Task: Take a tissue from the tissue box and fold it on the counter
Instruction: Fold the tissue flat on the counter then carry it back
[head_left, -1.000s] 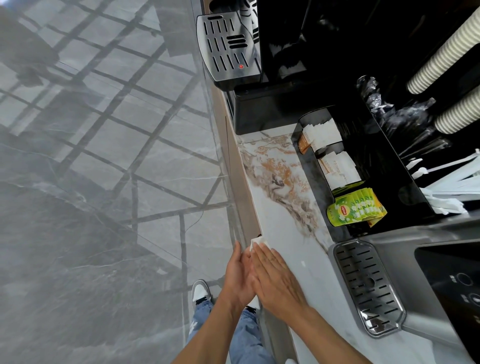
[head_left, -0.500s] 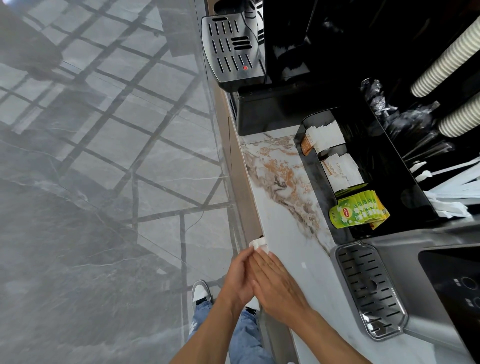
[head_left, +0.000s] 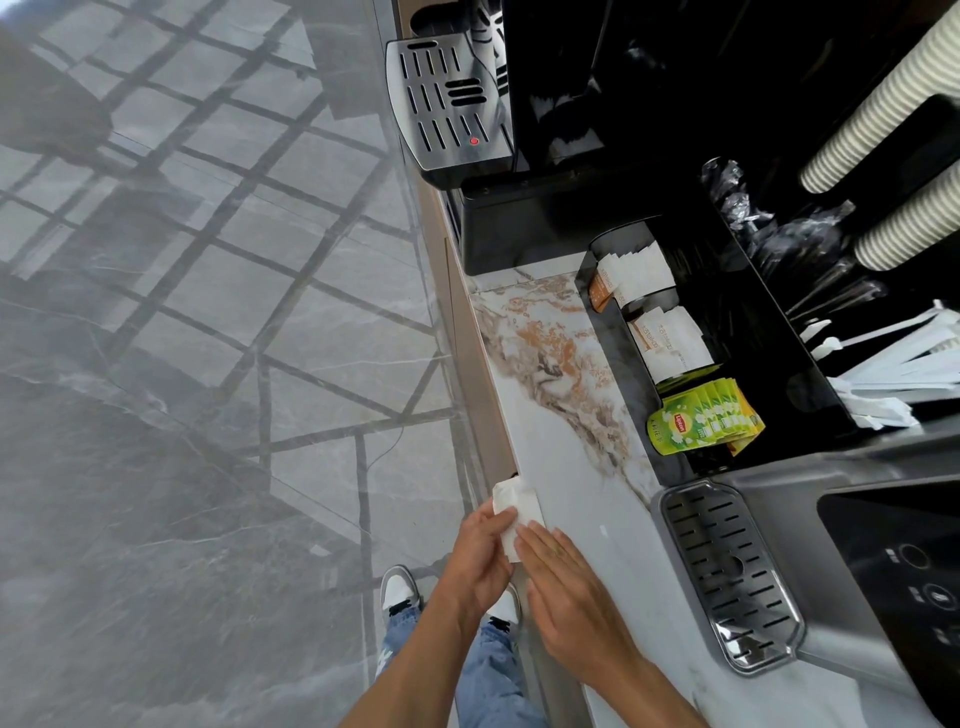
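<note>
Since the tissue (head_left: 514, 506) is already down to a small thick pad at the front edge of the counter (head_left: 576, 467), I'd say this one's mostly done. No tissue box in view, so the taking part looks finished. Hands are side by side, nearly touching: the left hand (head_left: 480, 558) has its fingers curled over the pad's near-left edge, pinching it as far as I can tell, and the right hand (head_left: 574, 587) lies flat with its fingertips on the pad's near end, pressing it to the counter. Far end of the pad pokes out past both hands. What's left, my guess: maybe one more crease, or just smoothing and letting go.
</note>
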